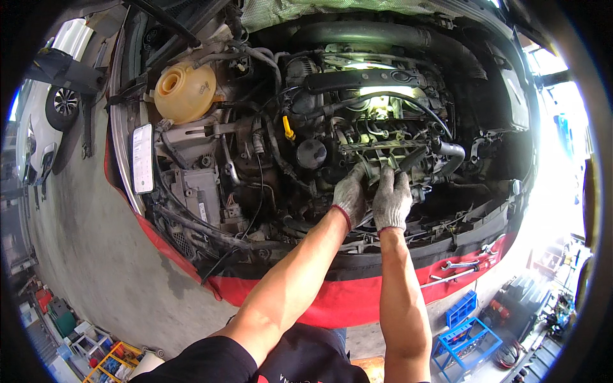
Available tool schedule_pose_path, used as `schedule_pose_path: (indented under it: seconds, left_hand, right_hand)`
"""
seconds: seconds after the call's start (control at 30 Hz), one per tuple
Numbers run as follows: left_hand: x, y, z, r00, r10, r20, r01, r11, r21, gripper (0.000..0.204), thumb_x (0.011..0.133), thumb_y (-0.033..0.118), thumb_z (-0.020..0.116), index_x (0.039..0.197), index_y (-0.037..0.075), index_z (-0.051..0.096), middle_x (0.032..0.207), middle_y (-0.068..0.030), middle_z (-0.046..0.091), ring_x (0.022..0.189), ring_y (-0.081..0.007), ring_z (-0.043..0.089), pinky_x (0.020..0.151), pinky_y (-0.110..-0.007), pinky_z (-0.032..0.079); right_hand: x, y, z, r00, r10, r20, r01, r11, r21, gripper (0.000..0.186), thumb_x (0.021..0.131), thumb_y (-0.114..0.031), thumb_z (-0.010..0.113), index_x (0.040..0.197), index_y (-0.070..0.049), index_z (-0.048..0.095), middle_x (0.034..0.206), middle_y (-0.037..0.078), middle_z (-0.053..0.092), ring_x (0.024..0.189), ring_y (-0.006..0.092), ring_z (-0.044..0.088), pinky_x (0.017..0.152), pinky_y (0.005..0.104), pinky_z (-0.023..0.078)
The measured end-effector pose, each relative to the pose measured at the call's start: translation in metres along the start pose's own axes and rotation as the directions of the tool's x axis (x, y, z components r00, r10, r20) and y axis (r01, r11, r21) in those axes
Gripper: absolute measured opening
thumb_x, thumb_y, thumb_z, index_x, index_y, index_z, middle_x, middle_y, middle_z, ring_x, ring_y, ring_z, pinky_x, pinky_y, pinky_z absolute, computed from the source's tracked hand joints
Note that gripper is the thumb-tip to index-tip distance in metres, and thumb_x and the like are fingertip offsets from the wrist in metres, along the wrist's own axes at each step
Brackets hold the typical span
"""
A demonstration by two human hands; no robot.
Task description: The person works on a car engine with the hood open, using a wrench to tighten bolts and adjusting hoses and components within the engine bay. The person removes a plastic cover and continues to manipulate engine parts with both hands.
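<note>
Both my hands wear grey knitted gloves with red cuffs and reach into the front of the car engine (377, 143). My left hand (351, 196) has its fingers bent together at the engine's front edge, beside a round black cap (311, 154); what they hold is hidden. Right beside it, my right hand (391, 203) has its fingers closed at a small part I cannot make out. Just past those fingertips lies a black cylindrical piece (414, 158), and a grey bent hose (452, 157) is to its right. A lit black work lamp (364, 79) lies across the engine top.
A yellowish coolant tank (185, 92) and a phone (143, 158) are at the left. A yellow dipstick handle (289, 127) stands up near the middle. Wrenches (461, 264) lie on the red fender cover (255, 293). A blue metal rack (466, 345) stands on the floor at lower right.
</note>
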State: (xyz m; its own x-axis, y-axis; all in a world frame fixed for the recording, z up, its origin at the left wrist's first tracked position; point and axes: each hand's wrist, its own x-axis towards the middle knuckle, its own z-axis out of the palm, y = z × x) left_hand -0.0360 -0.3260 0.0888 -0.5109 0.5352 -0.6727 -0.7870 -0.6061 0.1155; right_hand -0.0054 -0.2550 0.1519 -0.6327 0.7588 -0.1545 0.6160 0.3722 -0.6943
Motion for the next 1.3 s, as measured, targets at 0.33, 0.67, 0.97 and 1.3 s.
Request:
schedule_pose_path:
  seconds: [0.33, 0.67, 0.97, 1.3]
  left_hand:
    - [0.004, -0.002, 0.001, 1.0, -0.002, -0.025, 0.001, 1.0, -0.031, 0.034, 0.101, 0.045, 0.064, 0.098, 0.012, 0.071, 0.093, -0.0044, 0.068, 0.077, -0.0186, 0.06, 0.071, -0.035, 0.05]
    - [0.022, -0.002, -0.014, 0.995, -0.093, -0.038, 0.095, 0.993, 0.073, 0.041, 0.107, 0.048, 0.052, 0.113, 0.011, 0.07, 0.106, -0.008, 0.072, 0.097, -0.0228, 0.065, 0.093, -0.039, 0.051]
    - [0.017, 0.001, -0.006, 0.965, 0.237, 0.109, -0.207, 0.439, 0.874, 0.053, 0.104, 0.052, 0.053, 0.113, 0.002, 0.068, 0.1, -0.0084, 0.074, 0.095, -0.024, 0.069, 0.082, -0.038, 0.055]
    - [0.013, 0.002, 0.001, 0.992, 0.027, -0.125, 0.025, 0.918, 0.397, 0.047, 0.103, 0.047, 0.059, 0.129, 0.008, 0.068, 0.114, -0.0064, 0.073, 0.095, -0.0177, 0.065, 0.086, -0.031, 0.052]
  right_hand:
    - [-0.004, 0.007, 0.004, 0.989, -0.144, -0.02, 0.143, 0.989, -0.046, 0.041, 0.101, -0.039, 0.059, 0.108, 0.0, 0.066, 0.098, 0.028, 0.071, 0.091, 0.0469, 0.068, 0.081, 0.0504, 0.052]
    - [-0.01, 0.003, 0.012, 0.988, -0.153, 0.001, 0.153, 0.985, 0.084, 0.041, 0.1, -0.039, 0.061, 0.108, 0.001, 0.066, 0.1, 0.027, 0.071, 0.091, 0.0473, 0.068, 0.082, 0.049, 0.053]
    - [-0.008, 0.007, 0.007, 0.982, -0.188, 0.026, 0.189, 0.98, -0.067, 0.044, 0.101, -0.043, 0.059, 0.113, -0.002, 0.068, 0.103, 0.025, 0.071, 0.092, 0.0401, 0.069, 0.082, 0.0466, 0.053]
    - [-0.004, 0.007, 0.006, 0.977, -0.213, 0.003, 0.212, 0.971, -0.108, 0.045, 0.102, -0.043, 0.058, 0.109, 0.0, 0.067, 0.098, 0.024, 0.072, 0.086, 0.041, 0.067, 0.079, 0.0462, 0.052]
